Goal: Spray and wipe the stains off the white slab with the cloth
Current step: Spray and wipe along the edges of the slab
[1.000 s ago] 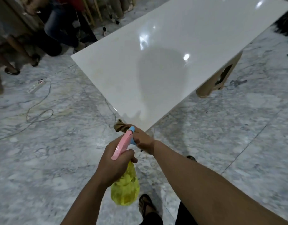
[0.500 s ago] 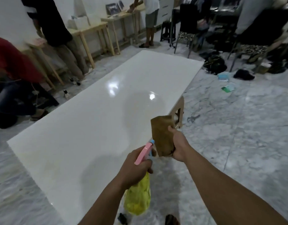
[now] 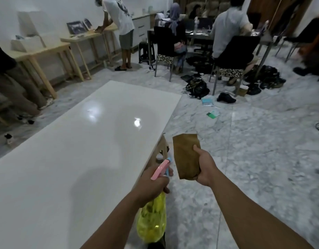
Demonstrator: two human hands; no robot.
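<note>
**Spray bottle and cloth held up beside the white slab**

From the head camera, the person's left hand (image 3: 152, 182) grips the neck of a spray bottle (image 3: 152, 221), the fingers curled around it just under the pink trigger head (image 3: 159, 168). The yellow body of the bottle hangs below the hand, over the marble floor (image 3: 263, 159) and just beside the right edge of the slab.

The right hand (image 3: 205, 168) holds a folded brown cloth (image 3: 186, 156); the thumb presses on its front face and the other fingers are closed behind it. The cloth is in the air, upright, apart from the slab and a little to the right of the trigger head.

The white slab (image 3: 68, 150) lies flat to the left of both hands, glossy, with reflections of lamps on it. A beige stool (image 3: 163, 150) shows under its right edge. Farther back, people sit on chairs at a table (image 3: 196, 35), and one person (image 3: 121, 24) bends over a wooden table (image 3: 79, 39).
</note>
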